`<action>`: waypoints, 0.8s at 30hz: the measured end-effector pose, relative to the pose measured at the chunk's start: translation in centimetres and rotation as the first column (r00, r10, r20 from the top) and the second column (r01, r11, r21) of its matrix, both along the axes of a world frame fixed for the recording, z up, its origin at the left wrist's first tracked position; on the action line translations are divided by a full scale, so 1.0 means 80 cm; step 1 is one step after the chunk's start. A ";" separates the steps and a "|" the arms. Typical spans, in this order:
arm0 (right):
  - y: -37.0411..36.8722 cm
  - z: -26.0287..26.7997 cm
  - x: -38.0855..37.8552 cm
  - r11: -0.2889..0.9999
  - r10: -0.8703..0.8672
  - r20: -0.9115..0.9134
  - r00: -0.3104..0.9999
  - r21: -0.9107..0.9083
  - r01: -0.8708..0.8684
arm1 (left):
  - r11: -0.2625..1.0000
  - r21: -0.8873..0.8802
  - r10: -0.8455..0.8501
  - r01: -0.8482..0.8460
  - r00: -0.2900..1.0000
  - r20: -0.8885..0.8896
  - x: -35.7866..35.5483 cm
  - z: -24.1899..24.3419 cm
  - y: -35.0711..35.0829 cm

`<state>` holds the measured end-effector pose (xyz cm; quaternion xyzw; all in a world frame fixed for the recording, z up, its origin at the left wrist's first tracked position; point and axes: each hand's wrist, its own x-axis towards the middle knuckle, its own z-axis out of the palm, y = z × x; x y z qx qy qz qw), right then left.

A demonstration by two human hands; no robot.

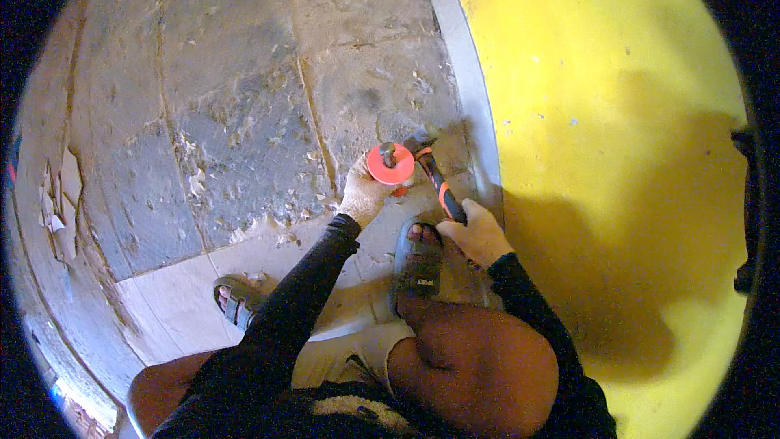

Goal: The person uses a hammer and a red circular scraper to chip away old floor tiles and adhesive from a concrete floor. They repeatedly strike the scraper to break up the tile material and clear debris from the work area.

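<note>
My left hand (364, 192), in a light glove, is closed round a chisel fitted with a round orange hand guard (399, 173). The chisel's metal striking end (387, 151) sticks up through the guard; its lower end is hidden beneath. Just to the right, my right hand (478, 230), gloved too, grips the black and orange handle of a hammer (443, 186). The hammer's head (419, 139) is beside the guard, over the floor near the wall's foot; whether it touches anything cannot be told.
A yellow wall (573, 134) with a pale base strip (468, 55) rises at the right. Rough, chipped floor (244, 134) lies ahead, with smooth tiles (177, 299) nearer me. Broken tile pieces (71, 195) lie at the far left. My sandalled feet flank the work area.
</note>
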<state>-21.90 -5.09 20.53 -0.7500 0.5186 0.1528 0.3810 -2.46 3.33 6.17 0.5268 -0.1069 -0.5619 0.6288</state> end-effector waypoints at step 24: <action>0.127 -0.079 -0.143 0.777 -0.488 0.100 0.867 -0.401 0.484 | 0.991 0.107 0.073 -0.086 0.990 0.121 0.016 0.051 -0.062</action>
